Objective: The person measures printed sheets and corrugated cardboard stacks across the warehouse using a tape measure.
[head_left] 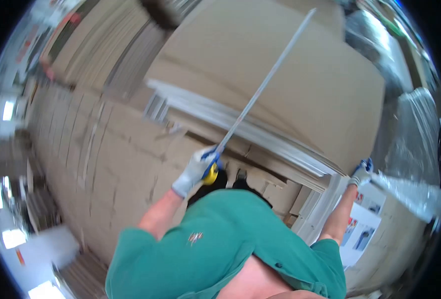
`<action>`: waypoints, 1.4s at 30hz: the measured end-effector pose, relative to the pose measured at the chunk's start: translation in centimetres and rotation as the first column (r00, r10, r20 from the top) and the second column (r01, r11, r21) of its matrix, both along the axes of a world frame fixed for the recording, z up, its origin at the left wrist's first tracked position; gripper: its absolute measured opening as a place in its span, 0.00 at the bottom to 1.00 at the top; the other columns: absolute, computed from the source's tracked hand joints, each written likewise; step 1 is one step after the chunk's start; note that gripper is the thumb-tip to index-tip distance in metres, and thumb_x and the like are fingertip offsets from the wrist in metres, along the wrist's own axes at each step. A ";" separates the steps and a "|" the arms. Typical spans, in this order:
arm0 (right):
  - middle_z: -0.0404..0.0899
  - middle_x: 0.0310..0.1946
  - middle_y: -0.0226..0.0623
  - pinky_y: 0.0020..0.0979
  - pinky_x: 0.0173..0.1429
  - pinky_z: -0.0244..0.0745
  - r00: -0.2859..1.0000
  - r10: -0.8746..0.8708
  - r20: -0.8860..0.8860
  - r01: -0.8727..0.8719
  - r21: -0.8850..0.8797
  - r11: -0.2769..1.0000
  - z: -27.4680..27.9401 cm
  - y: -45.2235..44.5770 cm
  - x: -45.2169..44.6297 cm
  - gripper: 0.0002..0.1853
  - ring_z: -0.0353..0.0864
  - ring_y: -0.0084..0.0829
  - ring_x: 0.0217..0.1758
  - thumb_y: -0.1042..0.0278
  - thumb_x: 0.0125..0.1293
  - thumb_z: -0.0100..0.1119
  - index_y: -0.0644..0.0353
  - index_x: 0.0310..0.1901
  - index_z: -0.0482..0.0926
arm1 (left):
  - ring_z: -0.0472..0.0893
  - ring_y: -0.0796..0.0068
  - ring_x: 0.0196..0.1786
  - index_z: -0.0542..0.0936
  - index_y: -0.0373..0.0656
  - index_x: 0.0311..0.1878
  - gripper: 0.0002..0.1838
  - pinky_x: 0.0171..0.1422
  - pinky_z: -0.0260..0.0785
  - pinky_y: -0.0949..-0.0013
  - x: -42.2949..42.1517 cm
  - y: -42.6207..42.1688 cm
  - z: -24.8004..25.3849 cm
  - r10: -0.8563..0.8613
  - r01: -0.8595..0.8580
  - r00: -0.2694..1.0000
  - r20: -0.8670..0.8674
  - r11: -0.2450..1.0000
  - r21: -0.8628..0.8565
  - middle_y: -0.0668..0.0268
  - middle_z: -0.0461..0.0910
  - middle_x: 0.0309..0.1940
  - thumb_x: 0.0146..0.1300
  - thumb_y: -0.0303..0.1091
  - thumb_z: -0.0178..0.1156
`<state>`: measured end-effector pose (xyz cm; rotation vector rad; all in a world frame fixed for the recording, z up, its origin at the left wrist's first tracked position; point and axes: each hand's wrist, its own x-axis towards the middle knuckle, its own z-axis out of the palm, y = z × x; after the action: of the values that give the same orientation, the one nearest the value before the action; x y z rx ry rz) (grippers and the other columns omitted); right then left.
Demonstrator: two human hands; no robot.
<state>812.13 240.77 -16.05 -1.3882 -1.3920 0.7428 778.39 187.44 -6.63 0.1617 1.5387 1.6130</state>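
Two things I'd watch here, and the first is that long blade [265, 84]. Your left hand [194, 170] has its fingers wrapped around the yellow tape measure [211, 174], down by the near side of the stack, while the blade runs out at a slant above the big brown sheet [305, 74] with its tip way over by the far side. Looks pretty straight right now, but nothing seems to be holding that far end, so if your wrist dips or twists, the blade could fold in the middle or swing sideways. Can't tell from this angle whether the tip touches the sheet or hangs above it, or whether the lock is on. If it's not locked, a slipped thumb could send the blade whipping back at your glove, and the edge could scrape the sheet on the way. The slant might also throw off any reading you take. Second, your right hand [361, 175] is out at the near right corner of the sheet, arms spread wide. Can't tell if those fingers are gripping the edge or just resting there. Push or lean on that corner and the top layer could shift over the white strips [205, 105] underneath. There's also loose plastic wrap [407, 193] right beside that glove, easy to snag and drag along. And mind your shoe [241, 174], it's close to the bottom of the stack, so a step forward could stub it.
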 end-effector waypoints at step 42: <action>0.79 0.27 0.35 0.35 0.33 0.70 0.447 0.819 0.360 -0.222 -0.843 0.491 -11.1 -49.5 16.2 0.19 0.76 0.30 0.31 0.48 0.58 0.57 0.56 0.38 0.82 | 0.82 0.66 0.26 0.83 0.40 0.37 0.16 0.31 0.70 0.62 20.2 -31.3 -16.8 -0.105 -0.154 0.899 -0.426 0.833 -0.531 0.55 0.79 0.20 0.58 0.43 0.56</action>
<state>828.33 191.24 -27.15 -1.9448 -2.5404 1.3692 798.62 156.11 -23.48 0.1928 2.3140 1.1174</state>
